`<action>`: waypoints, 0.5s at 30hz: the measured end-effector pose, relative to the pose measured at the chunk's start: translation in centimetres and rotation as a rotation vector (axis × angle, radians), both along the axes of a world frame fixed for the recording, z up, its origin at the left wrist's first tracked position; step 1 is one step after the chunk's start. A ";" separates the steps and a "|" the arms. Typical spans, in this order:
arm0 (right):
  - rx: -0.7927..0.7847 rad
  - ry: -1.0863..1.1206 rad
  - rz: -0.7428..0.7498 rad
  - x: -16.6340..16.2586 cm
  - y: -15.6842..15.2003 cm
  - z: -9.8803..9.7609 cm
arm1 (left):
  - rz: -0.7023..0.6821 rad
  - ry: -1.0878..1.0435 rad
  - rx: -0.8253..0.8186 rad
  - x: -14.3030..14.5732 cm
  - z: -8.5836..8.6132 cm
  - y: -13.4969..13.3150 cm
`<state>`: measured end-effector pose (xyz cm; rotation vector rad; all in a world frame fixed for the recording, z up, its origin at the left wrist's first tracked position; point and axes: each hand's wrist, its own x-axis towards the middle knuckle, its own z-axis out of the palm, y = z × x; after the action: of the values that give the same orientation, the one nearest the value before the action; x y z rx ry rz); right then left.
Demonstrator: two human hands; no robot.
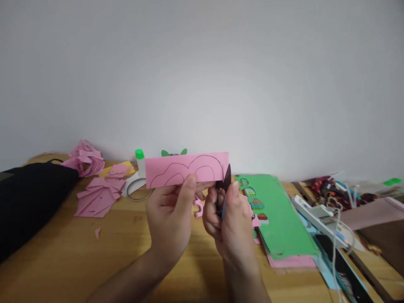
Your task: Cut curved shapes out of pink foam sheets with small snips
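Observation:
My left hand (172, 214) pinches a pink paper strip (167, 169) along its lower edge, thumb in front. Dark curved lines are drawn on the strip, like nested scallops. My right hand (230, 214) is wrapped round a pair of scissors (227, 176) with dark blades. The blades point up at the strip's lower right corner, one in front of the paper and apart from the other. The handles are mostly hidden in my fingers. Small pink paper cutouts (198, 207) lie on the table behind my hands.
On the wooden table (126, 244) are pink paper scraps (99, 198), a glue stick (140, 162), a ring of tape (139, 189) and a black cloth item (34, 198). To the right lie green sheets (280, 219), a power strip (318, 221) with cables and a phone (344, 265).

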<state>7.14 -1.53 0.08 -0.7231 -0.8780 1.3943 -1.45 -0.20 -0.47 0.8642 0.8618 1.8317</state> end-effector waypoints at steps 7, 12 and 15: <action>0.001 -0.002 0.006 0.0 0.1 0.0 | 0.028 0.020 -0.001 0.2 0.2 -0.2; -0.001 -0.006 -0.002 0.0 0.1 0.0 | 0.013 -0.004 -0.004 0.2 0.2 -0.3; -0.008 -0.006 -0.002 0.0 0.1 0.0 | 0.013 -0.008 -0.013 0.3 0.3 -0.3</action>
<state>7.16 -1.48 0.10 -0.7344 -0.8767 1.3947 -1.14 -0.51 -0.21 0.8445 0.8759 1.8379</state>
